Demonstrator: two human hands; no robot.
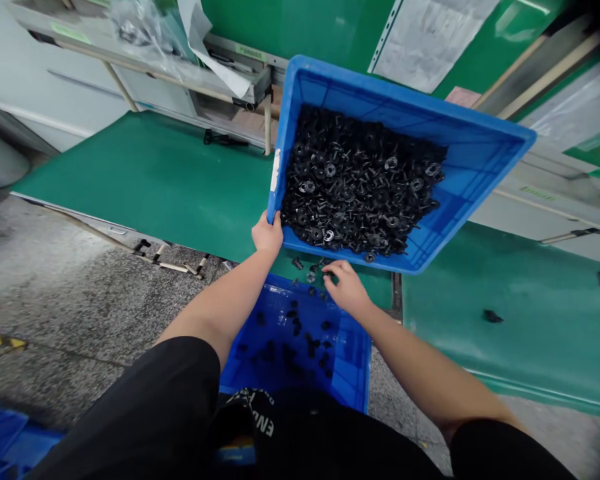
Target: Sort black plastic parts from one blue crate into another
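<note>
A green-topped workbench (145, 180) spans the far side. Above it, a tilted blue plastic crate (500, 133) is heaped with black parts (360, 180). A second blue crate (355, 373) sits near, holding a few more. The left hand (267, 235) clamps the tilted crate's near corner; the right hand (344, 288) curls over stray parts (310, 273) between the crates, its grip unclear.

Two green-topped desks (145, 180) over a speckled concrete floor (80, 320)
A black hand tool (225, 139) lies near the left desk's far edge; yellow-and-black tape (3, 340) crosses the floor.
</note>
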